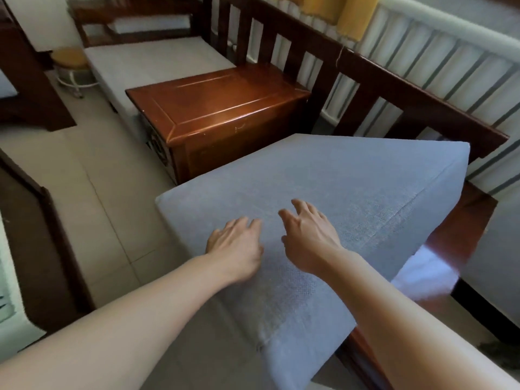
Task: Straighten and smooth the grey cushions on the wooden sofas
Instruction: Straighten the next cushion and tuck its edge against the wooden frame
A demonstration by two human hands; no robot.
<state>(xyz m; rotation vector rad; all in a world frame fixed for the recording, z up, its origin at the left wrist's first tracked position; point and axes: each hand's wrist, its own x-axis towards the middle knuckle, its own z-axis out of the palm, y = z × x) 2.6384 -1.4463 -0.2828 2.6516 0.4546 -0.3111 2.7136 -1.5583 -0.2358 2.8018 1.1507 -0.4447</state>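
Nearest, two bare forearms reaching forward from the bottom edge. Left hand lying palm down on the grey cushion, fingers straight and close together, pressed flat near the cushion's left edge. Right hand just beside it, palm down, fingers straight and slightly spread, fingertips a little raised over the fabric; whether the palm touches, cannot tell. Nothing gripped by either hand.

Grey cushion set askew on the wooden sofa: turned at an angle to the slatted backrest, near corner hanging out past the seat's front over the tiled floor, far right corner close to the backrest. Glossy bare seat board showing to the right of the cushion. Stitched seam running across the top fabric.

Just beyond the cushion, a polished reddish-brown wooden side table, standing between this sofa and a second wooden sofa. Pale grey cushion lying flat on that second seat. Further left, a small round stool with a yellowish top. Behind the backrest, striped pale curtain and a yellow cloth at the top.
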